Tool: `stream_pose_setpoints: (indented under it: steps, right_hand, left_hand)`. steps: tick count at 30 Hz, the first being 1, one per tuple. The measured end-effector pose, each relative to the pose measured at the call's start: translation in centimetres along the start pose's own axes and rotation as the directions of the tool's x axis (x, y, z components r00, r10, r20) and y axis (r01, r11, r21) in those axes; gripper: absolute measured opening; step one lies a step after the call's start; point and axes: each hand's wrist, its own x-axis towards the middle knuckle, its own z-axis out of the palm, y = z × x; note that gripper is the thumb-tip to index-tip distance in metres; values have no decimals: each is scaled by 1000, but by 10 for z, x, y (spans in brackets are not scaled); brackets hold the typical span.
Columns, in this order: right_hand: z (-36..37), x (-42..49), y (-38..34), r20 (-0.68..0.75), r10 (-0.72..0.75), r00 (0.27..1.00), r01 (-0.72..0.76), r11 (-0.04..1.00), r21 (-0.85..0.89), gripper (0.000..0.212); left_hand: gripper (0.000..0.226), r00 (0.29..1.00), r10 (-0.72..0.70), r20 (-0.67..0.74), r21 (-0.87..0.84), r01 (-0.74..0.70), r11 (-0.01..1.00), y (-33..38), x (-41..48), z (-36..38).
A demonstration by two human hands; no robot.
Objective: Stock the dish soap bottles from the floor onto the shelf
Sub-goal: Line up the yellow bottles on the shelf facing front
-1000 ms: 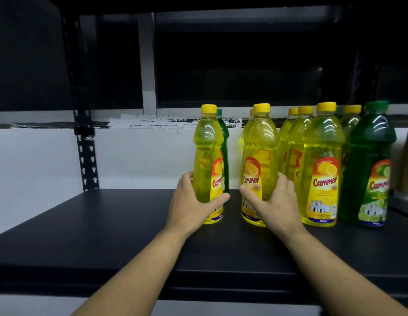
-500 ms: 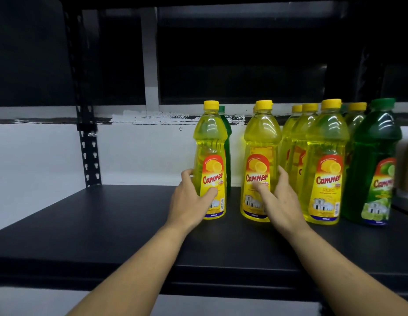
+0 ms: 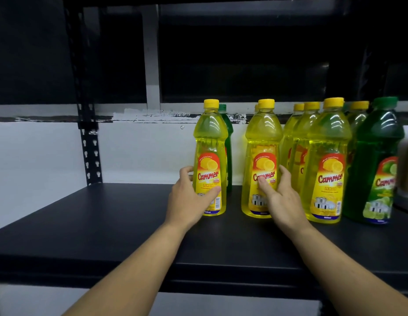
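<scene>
On the black shelf [image 3: 107, 215], the left hand [image 3: 191, 200] wraps the left yellow bottle [image 3: 210, 142] low down; the right hand [image 3: 283, 202] clasps the second yellow bottle [image 3: 263, 137], thumb on its label. Both stand upright. Advised: seat bases flat, labels forward, before letting go.
</scene>
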Motion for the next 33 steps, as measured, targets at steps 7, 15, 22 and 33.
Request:
stream_pose_setpoints:
  steps: [7,15,22,33]
  right_hand:
    - [6,4,12,-91,-33,995,4,954,-299,112]
    - [6,10,14,-90,1,996,-16,987,-160,102]
    - [10,14,15,-88,42,995,-65,961,-270,101]
    - [19,39,12,-96,130,987,-156,917,-367,107]
  left_hand:
    - [119,993,120,7,37,-120,992,5,-7,2]
    - [124,988,146,42,143,-150,978,5,-8,-2]
    - [122,987,150,57,142,-156,977,4,-8,-3]
    - [121,986,161,50,112,-166,980,4,-9,-2]
